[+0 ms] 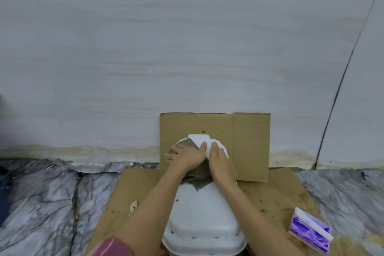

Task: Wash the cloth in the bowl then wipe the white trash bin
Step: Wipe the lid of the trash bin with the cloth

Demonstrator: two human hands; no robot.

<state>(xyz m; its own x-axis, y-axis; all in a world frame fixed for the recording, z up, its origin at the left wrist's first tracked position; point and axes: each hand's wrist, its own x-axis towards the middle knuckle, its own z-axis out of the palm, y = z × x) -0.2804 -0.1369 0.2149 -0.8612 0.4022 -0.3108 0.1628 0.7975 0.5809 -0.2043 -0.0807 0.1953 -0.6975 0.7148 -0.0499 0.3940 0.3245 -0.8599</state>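
A: While the white trash bin (202,214) lies on the cardboard (251,143) by the wall, where are the 2 hands?

B: Both lie flat, fingers spread, on the grey cloth (190,144) draped over the bin's far end: left hand (187,155) on cloth, right hand (218,157) just beside it, partly on white plastic. Neither grips anything.

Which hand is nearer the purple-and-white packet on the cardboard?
Right. The right hand rests on the white trash bin, on the packet's side. The left hand presses the grey cloth on the bin's far side from it.
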